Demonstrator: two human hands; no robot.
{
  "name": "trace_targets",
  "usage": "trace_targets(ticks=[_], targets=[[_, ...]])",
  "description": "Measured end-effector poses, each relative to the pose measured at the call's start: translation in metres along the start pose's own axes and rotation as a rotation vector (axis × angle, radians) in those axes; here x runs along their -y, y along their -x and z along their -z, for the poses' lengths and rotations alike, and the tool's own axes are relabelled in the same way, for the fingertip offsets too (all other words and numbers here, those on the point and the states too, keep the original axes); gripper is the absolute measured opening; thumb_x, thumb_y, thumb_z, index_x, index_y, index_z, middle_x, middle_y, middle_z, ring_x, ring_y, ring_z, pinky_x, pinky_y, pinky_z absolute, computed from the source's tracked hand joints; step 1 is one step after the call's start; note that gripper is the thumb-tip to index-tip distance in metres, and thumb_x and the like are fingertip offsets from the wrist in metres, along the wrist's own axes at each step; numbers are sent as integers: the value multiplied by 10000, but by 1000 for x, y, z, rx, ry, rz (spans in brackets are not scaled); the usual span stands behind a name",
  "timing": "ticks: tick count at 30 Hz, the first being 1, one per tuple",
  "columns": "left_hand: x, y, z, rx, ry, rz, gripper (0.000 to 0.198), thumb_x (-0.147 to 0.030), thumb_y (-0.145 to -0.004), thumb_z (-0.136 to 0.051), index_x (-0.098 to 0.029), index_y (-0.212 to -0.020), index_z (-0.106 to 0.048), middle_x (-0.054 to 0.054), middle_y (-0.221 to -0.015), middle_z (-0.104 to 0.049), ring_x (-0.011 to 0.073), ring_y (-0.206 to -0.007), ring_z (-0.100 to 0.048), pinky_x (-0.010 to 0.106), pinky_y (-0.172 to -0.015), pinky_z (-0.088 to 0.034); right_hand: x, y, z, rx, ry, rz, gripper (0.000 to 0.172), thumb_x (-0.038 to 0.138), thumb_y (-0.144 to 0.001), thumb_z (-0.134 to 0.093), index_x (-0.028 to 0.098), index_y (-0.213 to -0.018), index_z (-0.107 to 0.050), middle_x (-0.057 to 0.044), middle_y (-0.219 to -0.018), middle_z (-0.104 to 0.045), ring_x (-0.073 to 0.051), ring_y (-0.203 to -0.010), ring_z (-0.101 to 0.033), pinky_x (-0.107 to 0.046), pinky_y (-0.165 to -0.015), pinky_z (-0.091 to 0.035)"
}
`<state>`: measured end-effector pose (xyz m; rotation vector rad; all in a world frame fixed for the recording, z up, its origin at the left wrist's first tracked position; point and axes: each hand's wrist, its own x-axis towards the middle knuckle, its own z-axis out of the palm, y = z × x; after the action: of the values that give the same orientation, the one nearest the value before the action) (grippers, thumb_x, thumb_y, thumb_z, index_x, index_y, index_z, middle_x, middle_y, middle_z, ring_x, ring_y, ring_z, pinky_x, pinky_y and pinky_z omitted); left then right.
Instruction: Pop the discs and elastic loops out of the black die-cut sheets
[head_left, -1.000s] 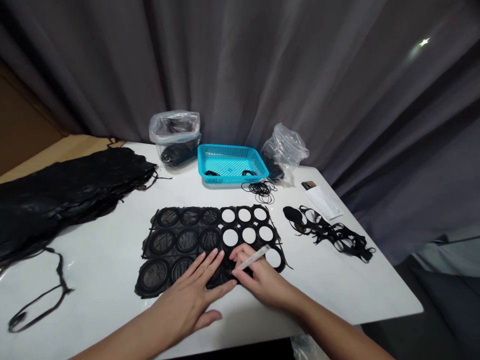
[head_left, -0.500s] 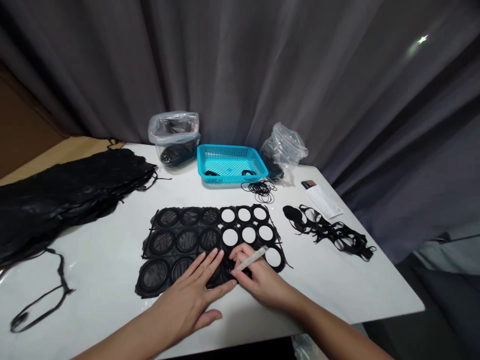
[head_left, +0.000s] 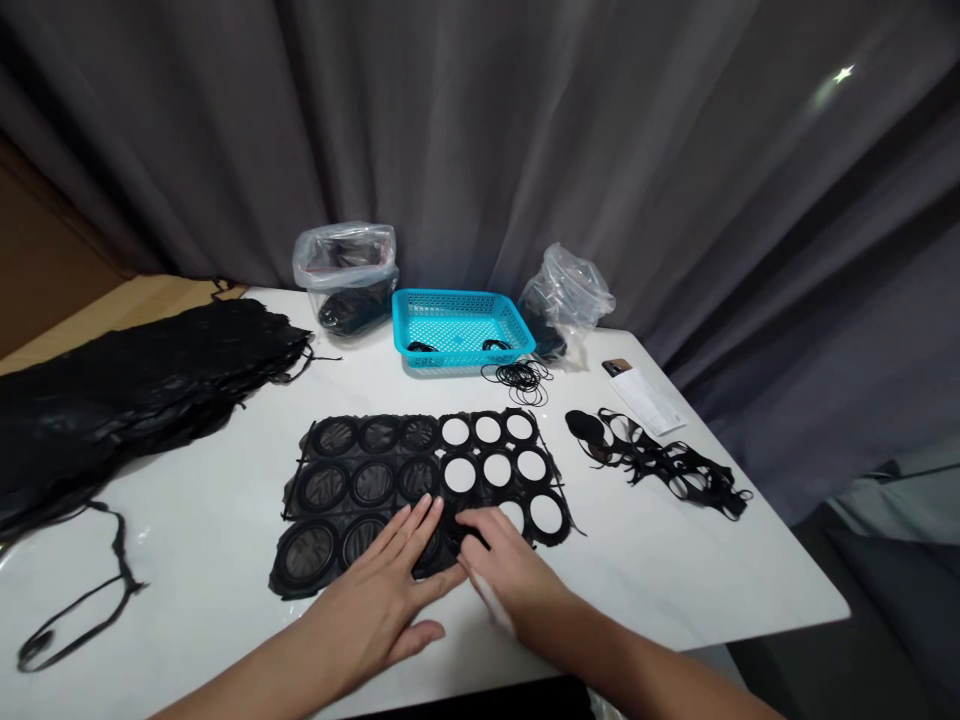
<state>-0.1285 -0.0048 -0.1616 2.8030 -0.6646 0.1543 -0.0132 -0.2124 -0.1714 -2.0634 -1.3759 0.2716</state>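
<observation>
A black sheet (head_left: 352,457) of molded rings lies flat on the white table. Thin dark film fills its left rings, while several at the right frame white circles. My left hand (head_left: 386,585) rests flat on the sheet's near edge, fingers stretched out and thumb apart. Close beside it, my right hand (head_left: 514,570) is closed around a pale, slim, stick-like tool (head_left: 493,603), smeared by motion and partly hidden under the palm. The right fingertips are over a ring in the near row, which they mostly cover, and whether the tool's tip touches the sheet cannot be seen.
Left lies a stack of black sheets (head_left: 135,390); a black strip loop (head_left: 120,540) is nearer. At the back stand a bag of black pieces (head_left: 346,280), a blue basket (head_left: 465,358) and another bag (head_left: 574,290). Black cords (head_left: 525,378), cut-out scraps (head_left: 675,468) and a phone (head_left: 617,367) lie right.
My right hand has turned and shifted slightly nearer to me; the pale tool now points down beneath the palm instead of sticking up. My left hand has hardly moved.
</observation>
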Motion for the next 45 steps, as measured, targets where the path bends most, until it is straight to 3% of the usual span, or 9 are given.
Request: trace_targets(ticks=[3, 8, 11, 14, 20, 27, 38, 42, 45], targets=[[0, 0, -2, 0, -3, -8, 758, -384, -894, -699, -392, -1549, -317, 86, -1656, 110, 410, -1481, -211, 553, -1153, -316, -15, -6, 8, -123, 51, -39, 149, 109, -938, -455, 199, -1002, -554, -127, -1165, -585, -265, -1095, -536, -415, -926, -483], [0, 0, -2, -8, -2, -21, 801, -379, -870, -735, -402, -1549, -310, 95, -1656, 113, 421, -1482, -196, 569, -1139, -327, -40, -34, 61, -486, -9, -257, 170, 258, -1023, -385, 201, -974, -538, -76, -954, -605, -226, -884, -569, -381, -822, -466], [1, 6, 4, -13, 1, -16, 795, -409, -883, -718, -354, -1561, -306, 113, -1662, 11, 406, -1477, -226, 557, -1136, -344, -26, -48, 62, -381, -88, -209, 172, 263, -1024, -395, 199, -963, -543, -65, -941, -609, -213, -879, -573, -360, -825, -454], [7, 24, 10, -23, -59, 23, 747, -453, -921, -664, -297, -1565, -319, 139, -1649, -120, 381, -1463, -285, 534, -1134, -363, 2, -55, 38, -179, -170, -97, 151, 208, -1015, -403, 198, -952, -540, -59, -956, -606, -200, -924, -569, -338, -852, -446], [12, 57, 11, 18, -146, 56, 735, -453, -934, -645, -329, -1569, -297, 133, -1649, -129, 363, -1446, -335, 503, -1107, -411, 30, -47, 4, 73, -313, -63, 53, 163, -972, -494, 198, -953, -529, -46, -1021, -574, -179, -957, -547, -312, -861, -430], [11, 58, 12, 12, -147, 46, 701, -464, -941, -633, -329, -1558, -329, 126, -1649, -148, 366, -1460, -303, 502, -1109, -408, 29, -43, -1, 113, -389, -124, 112, 176, -950, -545, 192, -861, -479, -43, -1085, -528, -177, -996, -521, -316, -893, -410], [11, 58, 12, 9, -111, 49, 676, -440, -944, -634, -322, -1548, -353, 122, -1657, -98, 373, -1465, -287, 510, -1126, -381, 32, -41, -4, 127, -240, -55, 73, 174, -952, -541, 193, -891, -505, -62, -1100, -530, -192, -1008, -518, -337, -891, -455], [12, 59, 10, 4, -68, 65, 711, -405, -937, -647, -328, -1563, -318, 124, -1661, -18, 392, -1471, -259, 531, -1133, -361, 31, -30, -26, 52, -25, 78, 85, 146, -953, -486, 205, -956, -548, -100, -1180, -542, -248, -1108, -486, -392, -928, -466], [12, 59, 8, 3, -66, 67, 729, -397, -927, -657, -356, -1563, -303, 118, -1662, 26, 404, -1473, -244, 551, -1129, -354, 21, -33, -26, -37, 9, 42, 164, 122, -964, -421, 218, -993, -551, -98, -1132, -572, -247, -1076, -508, -392, -911, -469]])
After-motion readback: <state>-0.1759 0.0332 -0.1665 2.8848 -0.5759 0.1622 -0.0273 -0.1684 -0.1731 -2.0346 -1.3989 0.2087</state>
